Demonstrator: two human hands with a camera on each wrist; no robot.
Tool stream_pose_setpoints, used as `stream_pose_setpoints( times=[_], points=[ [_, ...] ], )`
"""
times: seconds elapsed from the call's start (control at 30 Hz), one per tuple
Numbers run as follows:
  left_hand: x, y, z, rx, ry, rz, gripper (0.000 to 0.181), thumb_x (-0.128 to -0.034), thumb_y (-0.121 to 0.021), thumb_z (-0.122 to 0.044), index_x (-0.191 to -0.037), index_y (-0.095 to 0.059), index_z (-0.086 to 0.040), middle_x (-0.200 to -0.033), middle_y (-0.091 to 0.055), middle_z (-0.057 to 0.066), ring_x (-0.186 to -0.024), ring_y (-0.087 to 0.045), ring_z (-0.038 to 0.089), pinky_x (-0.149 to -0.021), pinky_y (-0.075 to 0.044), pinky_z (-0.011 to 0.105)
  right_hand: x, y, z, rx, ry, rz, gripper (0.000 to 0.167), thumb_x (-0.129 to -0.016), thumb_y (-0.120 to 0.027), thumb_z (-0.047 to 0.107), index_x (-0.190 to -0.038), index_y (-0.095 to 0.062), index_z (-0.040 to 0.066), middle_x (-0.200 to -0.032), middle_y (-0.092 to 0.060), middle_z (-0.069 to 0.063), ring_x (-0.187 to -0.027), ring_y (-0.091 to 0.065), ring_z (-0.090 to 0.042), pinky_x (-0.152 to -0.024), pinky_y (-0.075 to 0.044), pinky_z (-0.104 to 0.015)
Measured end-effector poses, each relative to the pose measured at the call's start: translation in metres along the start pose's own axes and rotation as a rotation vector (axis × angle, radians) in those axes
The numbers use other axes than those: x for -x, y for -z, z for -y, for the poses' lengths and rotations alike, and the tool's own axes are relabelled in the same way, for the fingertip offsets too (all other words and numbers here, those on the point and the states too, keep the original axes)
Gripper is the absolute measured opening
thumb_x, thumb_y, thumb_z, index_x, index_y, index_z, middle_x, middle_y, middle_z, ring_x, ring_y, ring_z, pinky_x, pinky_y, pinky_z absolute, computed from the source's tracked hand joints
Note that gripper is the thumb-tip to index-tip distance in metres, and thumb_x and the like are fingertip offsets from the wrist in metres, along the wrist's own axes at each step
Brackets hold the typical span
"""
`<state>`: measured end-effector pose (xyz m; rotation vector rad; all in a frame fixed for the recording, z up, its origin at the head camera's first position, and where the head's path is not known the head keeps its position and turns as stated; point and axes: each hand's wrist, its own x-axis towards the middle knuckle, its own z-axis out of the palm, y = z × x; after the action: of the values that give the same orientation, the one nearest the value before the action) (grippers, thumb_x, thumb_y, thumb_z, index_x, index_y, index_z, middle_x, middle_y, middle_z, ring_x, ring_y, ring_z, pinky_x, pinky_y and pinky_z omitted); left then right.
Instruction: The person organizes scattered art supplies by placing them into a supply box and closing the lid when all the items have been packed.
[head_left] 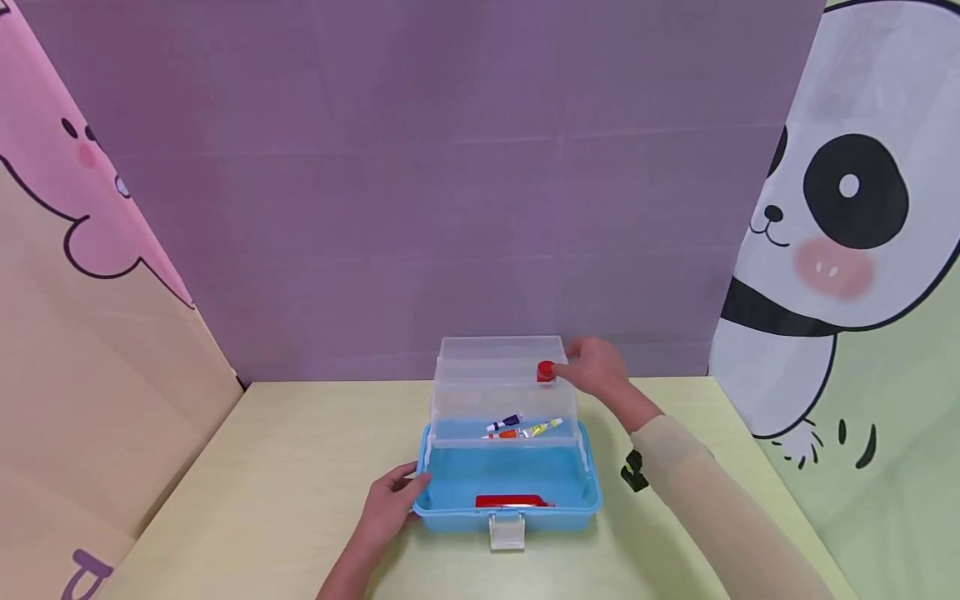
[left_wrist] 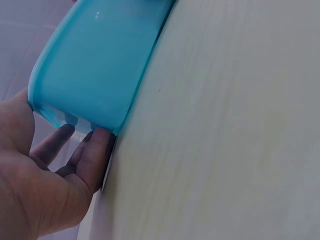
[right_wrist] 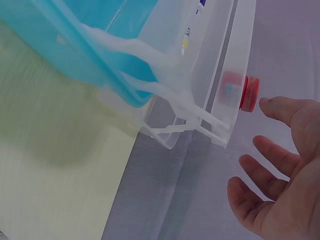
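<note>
A blue storage box [head_left: 507, 520] stands with its translucent tiered trays [head_left: 506, 372] raised at the back. My left hand [head_left: 387, 504] grips its left side, thumb at the rim; the left wrist view shows the fingers curled against the blue wall [left_wrist: 95, 65]. A small jar with a red cap [head_left: 547, 372] sits in the upper tray, its cap [right_wrist: 250, 94] above the tray edge. Beside it is my right hand [head_left: 597, 365], fingers spread and loosely bent; in the right wrist view the thumb tip is just apart from the cap. Nothing is held there.
Purple [head_left: 505, 422], orange [head_left: 501, 434] and yellow [head_left: 543, 427] paint tubes lie in the lower tray. A red tube [head_left: 513, 501] lies in the blue base. A white latch [head_left: 507, 533] hangs at the front. The pale table [head_left: 322, 467] meets a purple backdrop [head_left: 375, 208].
</note>
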<state>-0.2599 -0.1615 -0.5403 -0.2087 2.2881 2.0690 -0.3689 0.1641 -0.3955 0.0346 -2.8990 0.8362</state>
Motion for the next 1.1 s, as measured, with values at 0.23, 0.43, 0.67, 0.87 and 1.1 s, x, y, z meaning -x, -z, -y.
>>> stream_pose_setpoints(
  times=[0.23, 0.43, 0.67, 0.87, 1.1],
  points=[
    [0.001, -0.002, -0.002, -0.029, 0.002, -0.009, 0.056, -0.0911, -0.069, -0.033, -0.132, -0.055, 0.003, -0.105, -0.063, 0.017, -0.086, -0.066, 0.025, -0.071, -0.058, 0.039, 0.006, 0.005, -0.008, -0.016, 0.006, 0.011, 0.041, -0.086, -0.071, 0.034, -0.112, -0.066, 0.003, -0.106, -0.064, -0.013, -0.090, -0.059, -0.029, -0.071, -0.055, -0.038],
    [0.002, -0.003, -0.003, -0.046, 0.011, -0.020, 0.057, -0.0915, -0.068, -0.033, -0.133, -0.054, 0.003, -0.107, -0.064, 0.017, -0.086, -0.066, 0.024, -0.070, -0.058, 0.039, 0.015, 0.010, -0.020, -0.010, 0.039, 0.010, 0.037, -0.087, -0.070, 0.032, -0.108, -0.068, 0.002, -0.106, -0.066, -0.013, -0.092, -0.061, -0.029, -0.073, -0.055, -0.041],
    [-0.002, -0.001, 0.001, -0.031, 0.009, -0.024, 0.060, -0.0897, -0.070, -0.036, -0.133, -0.054, 0.003, -0.107, -0.063, 0.018, -0.088, -0.067, 0.026, -0.071, -0.058, 0.040, 0.026, 0.015, -0.041, 0.037, 0.037, 0.018, 0.034, -0.087, -0.070, 0.031, -0.107, -0.068, 0.004, -0.104, -0.065, -0.011, -0.090, -0.061, -0.029, -0.069, -0.055, -0.039],
    [-0.002, 0.000, 0.001, -0.031, 0.008, -0.019, 0.058, -0.0905, -0.069, -0.035, -0.133, -0.054, 0.002, -0.110, -0.062, 0.019, -0.090, -0.066, 0.026, -0.072, -0.058, 0.040, 0.037, 0.020, -0.056, 0.049, 0.040, 0.027, 0.032, -0.087, -0.071, 0.029, -0.103, -0.068, 0.002, -0.102, -0.065, -0.012, -0.089, -0.061, -0.029, -0.069, -0.055, -0.040],
    [-0.001, -0.001, -0.002, -0.061, 0.011, -0.020, 0.055, -0.0922, -0.067, -0.032, -0.133, -0.054, 0.002, -0.110, -0.062, 0.019, -0.088, -0.066, 0.025, -0.070, -0.058, 0.040, 0.050, 0.022, -0.074, 0.052, 0.052, 0.034, 0.032, -0.086, -0.071, 0.029, -0.102, -0.069, 0.001, -0.099, -0.066, -0.011, -0.088, -0.062, -0.029, -0.070, -0.054, -0.041]
  ],
)
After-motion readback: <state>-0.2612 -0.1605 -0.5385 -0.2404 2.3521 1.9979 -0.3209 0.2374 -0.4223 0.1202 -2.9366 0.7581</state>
